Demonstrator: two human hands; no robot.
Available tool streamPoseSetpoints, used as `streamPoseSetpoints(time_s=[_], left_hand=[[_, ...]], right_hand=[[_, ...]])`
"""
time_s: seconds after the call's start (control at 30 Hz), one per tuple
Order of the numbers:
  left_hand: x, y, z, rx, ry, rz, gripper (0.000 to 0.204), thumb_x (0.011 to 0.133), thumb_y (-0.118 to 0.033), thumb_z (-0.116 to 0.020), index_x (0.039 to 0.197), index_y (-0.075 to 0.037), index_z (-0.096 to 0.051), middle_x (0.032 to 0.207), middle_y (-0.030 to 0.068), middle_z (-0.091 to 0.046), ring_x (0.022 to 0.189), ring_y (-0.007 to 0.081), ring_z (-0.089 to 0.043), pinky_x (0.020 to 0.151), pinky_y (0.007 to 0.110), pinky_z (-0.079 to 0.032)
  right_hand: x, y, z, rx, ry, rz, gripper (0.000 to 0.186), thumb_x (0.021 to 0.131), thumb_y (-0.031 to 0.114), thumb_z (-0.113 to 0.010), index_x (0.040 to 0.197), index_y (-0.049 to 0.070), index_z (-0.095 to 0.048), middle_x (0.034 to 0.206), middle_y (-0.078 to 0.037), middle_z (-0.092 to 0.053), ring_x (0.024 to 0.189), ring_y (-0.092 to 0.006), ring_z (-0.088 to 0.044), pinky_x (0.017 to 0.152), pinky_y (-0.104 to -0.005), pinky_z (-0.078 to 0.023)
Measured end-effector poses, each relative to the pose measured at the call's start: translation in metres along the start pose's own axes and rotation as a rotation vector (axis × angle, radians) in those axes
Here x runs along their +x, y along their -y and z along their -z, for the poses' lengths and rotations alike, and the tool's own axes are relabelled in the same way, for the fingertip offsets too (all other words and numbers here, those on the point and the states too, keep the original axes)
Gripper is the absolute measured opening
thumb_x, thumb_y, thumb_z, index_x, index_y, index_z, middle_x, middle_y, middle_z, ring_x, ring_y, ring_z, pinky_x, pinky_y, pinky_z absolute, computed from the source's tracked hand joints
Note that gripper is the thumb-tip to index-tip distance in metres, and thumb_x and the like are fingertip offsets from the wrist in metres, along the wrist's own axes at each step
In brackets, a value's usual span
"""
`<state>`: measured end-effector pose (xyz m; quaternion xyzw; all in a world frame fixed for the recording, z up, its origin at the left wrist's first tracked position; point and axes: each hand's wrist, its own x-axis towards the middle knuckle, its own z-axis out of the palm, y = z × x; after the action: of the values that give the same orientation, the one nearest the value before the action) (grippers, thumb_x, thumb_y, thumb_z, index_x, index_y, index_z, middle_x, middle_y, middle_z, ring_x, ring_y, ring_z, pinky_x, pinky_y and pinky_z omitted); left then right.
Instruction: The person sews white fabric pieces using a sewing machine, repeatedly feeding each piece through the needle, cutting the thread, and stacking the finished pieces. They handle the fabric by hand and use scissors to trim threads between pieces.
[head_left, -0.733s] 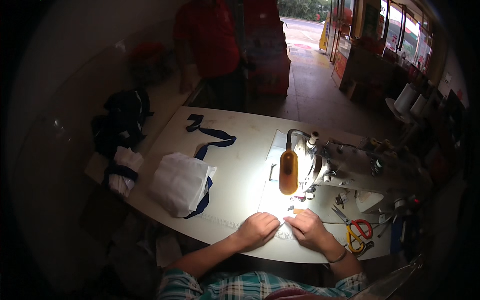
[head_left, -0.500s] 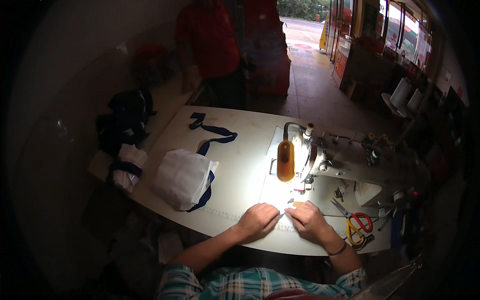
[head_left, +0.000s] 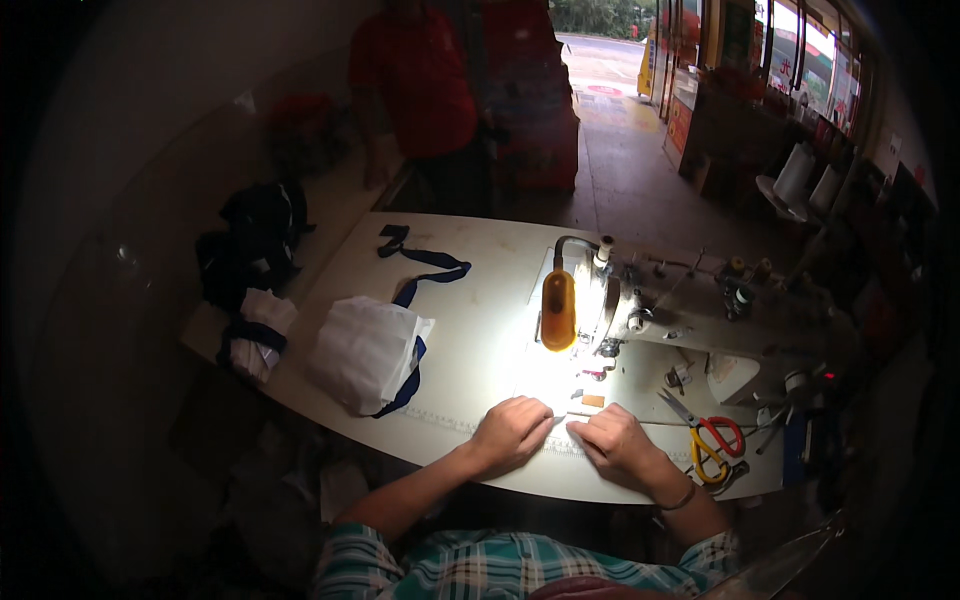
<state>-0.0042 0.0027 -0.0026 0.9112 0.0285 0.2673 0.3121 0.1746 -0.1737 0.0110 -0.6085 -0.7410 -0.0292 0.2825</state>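
Both of my hands rest near the front edge of the sewing table, below the lit needle area. My left hand [head_left: 512, 436] has its fingers curled together, and a small dark tip shows beside them. A short gap to the right, my right hand [head_left: 614, 440] pinches thumb and fingers; what it holds, if anything, is too small to make out. Just beyond the fingers lies a small brown piece [head_left: 593, 400]. The sewing machine [head_left: 690, 320] stands past my right hand, with an orange lamp [head_left: 559, 312] over its needle side. Scissors [head_left: 708, 440] with red and yellow handles lie right of that hand.
A white fabric piece [head_left: 366, 350] with a navy strap [head_left: 432, 276] lies on the table's left part. Dark cloth [head_left: 250, 240] and a tied white bundle [head_left: 258, 340] sit further left. A person in red [head_left: 425, 90] stands behind. Thread cones [head_left: 797, 175] stand at right.
My hands stay close together, with the fingers slightly shifted; the brown piece now shows more fully beyond my right hand. The view has tilted slightly.
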Motion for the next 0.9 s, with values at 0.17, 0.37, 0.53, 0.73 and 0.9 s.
streamPoseSetpoints(time_s=[0.17, 0.37, 0.53, 0.73, 0.9], left_hand=[[-0.001, 0.001, -0.002, 0.012, 0.011, -0.025, 0.009, 0.096, -0.009, -0.07, 0.095, -0.001, -0.066, 0.089, 0.0164, -0.068, 0.083, 0.0351, -0.067, 0.078, 0.043, -0.054], [0.0, 0.002, -0.001, 0.039, 0.017, -0.044, 0.009, 0.096, -0.01, -0.07, 0.095, -0.002, -0.066, 0.09, 0.0163, -0.069, 0.085, 0.0347, -0.067, 0.079, 0.043, -0.054], [-0.001, 0.0, 0.0, 0.057, 0.043, -0.032, 0.011, 0.093, -0.01, -0.074, 0.095, -0.001, -0.068, 0.091, 0.0157, -0.07, 0.087, 0.034, -0.069, 0.081, 0.042, -0.055], [0.0, -0.001, 0.002, 0.075, 0.057, -0.047, 0.012, 0.093, -0.011, -0.074, 0.096, -0.001, -0.068, 0.093, 0.0152, -0.071, 0.088, 0.0336, -0.069, 0.082, 0.042, -0.055], [-0.002, 0.002, -0.001, 0.069, 0.054, -0.049, 0.012, 0.093, -0.011, -0.075, 0.097, -0.001, -0.069, 0.093, 0.0149, -0.071, 0.088, 0.0331, -0.07, 0.082, 0.042, -0.056]], right_hand=[[0.002, 0.002, 0.001, 0.02, 0.02, -0.017, 0.019, 0.089, 0.008, -0.073, 0.108, 0.006, -0.073, 0.074, -0.006, -0.062, 0.071, -0.0251, -0.063, 0.073, -0.0376, -0.048], [0.001, -0.001, -0.003, 0.007, 0.031, -0.004, 0.018, 0.09, 0.01, -0.073, 0.108, 0.006, -0.072, 0.074, -0.006, -0.062, 0.072, -0.0243, -0.063, 0.074, -0.0371, -0.048], [-0.002, -0.003, -0.008, 0.02, 0.035, -0.012, 0.018, 0.091, 0.009, -0.072, 0.109, 0.006, -0.072, 0.075, -0.006, -0.062, 0.073, -0.024, -0.063, 0.074, -0.0369, -0.047], [-0.001, -0.002, -0.006, 0.024, 0.037, -0.017, 0.018, 0.091, 0.009, -0.072, 0.109, 0.006, -0.072, 0.076, -0.006, -0.063, 0.074, -0.0243, -0.064, 0.075, -0.0373, -0.047], [-0.002, -0.003, -0.008, 0.016, 0.055, -0.015, 0.019, 0.091, 0.009, -0.072, 0.11, 0.005, -0.073, 0.075, -0.006, -0.063, 0.073, -0.0243, -0.064, 0.075, -0.0374, -0.047]])
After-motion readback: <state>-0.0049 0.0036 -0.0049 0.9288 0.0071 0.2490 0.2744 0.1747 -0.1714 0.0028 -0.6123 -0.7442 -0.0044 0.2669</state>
